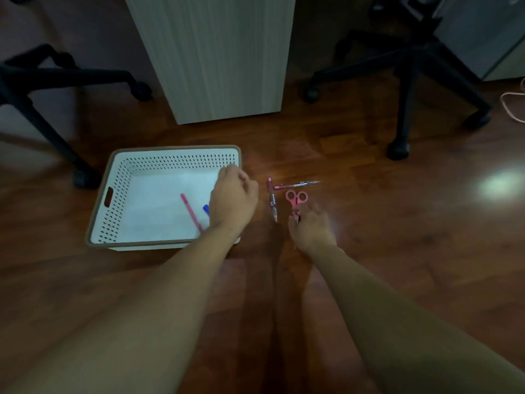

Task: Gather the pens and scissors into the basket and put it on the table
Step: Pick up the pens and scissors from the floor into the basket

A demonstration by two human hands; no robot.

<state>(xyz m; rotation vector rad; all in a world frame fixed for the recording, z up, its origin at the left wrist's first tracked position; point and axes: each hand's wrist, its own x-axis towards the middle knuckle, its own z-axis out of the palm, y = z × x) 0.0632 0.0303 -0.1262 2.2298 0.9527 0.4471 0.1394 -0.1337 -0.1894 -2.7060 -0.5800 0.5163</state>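
Hands: left hand [231, 199] loosely curled, empty, over basket [119, 191]; right hand [311, 227] closing on blade end of scissors [297, 201], likely light, rigid, best lifted mid-body.

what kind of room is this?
Probably a home office or study, seen at floor level. Two rolling chair bases stand on a wooden floor either side of a pale desk panel. Pens and scissors lie beside a basket.

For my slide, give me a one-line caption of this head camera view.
Right hand reaches the pink scissors on the floor; left hand hovers over the white basket.
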